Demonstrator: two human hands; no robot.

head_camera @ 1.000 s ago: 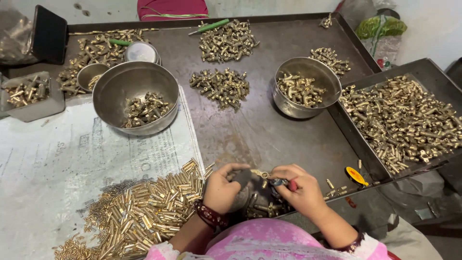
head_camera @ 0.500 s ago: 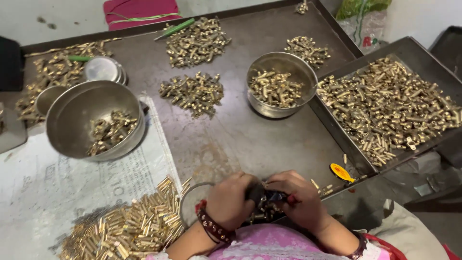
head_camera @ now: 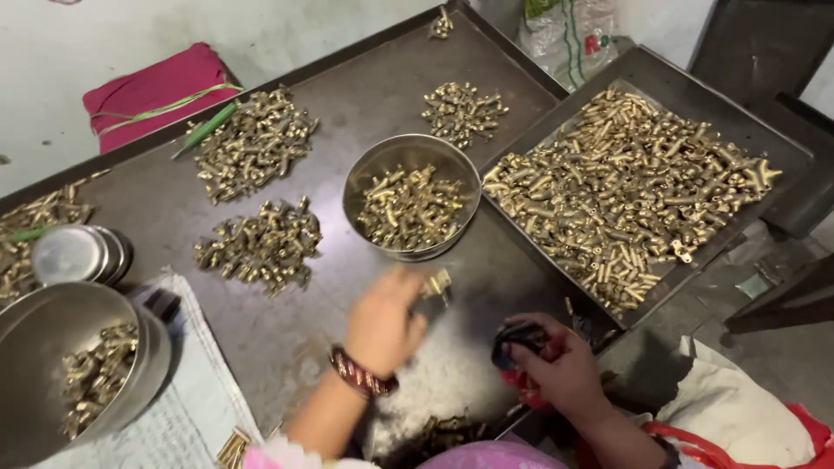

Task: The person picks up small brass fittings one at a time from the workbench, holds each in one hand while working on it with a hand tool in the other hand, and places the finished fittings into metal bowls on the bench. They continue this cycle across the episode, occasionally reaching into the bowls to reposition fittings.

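Dark metal worktop (head_camera: 261,339), edged by a raised rim, carries several heaps of brass fittings. Your left hand (head_camera: 382,326) is pinched on one brass fitting (head_camera: 437,285) — held just short of the steel bowl (head_camera: 412,195) ahead of it. Your right hand (head_camera: 556,365), apart from the left, is clenched on a dark tool with red grips (head_camera: 519,343). Release low over the bowl's middle; keep the tool clear of the full tray (head_camera: 638,187) beyond your right hand.
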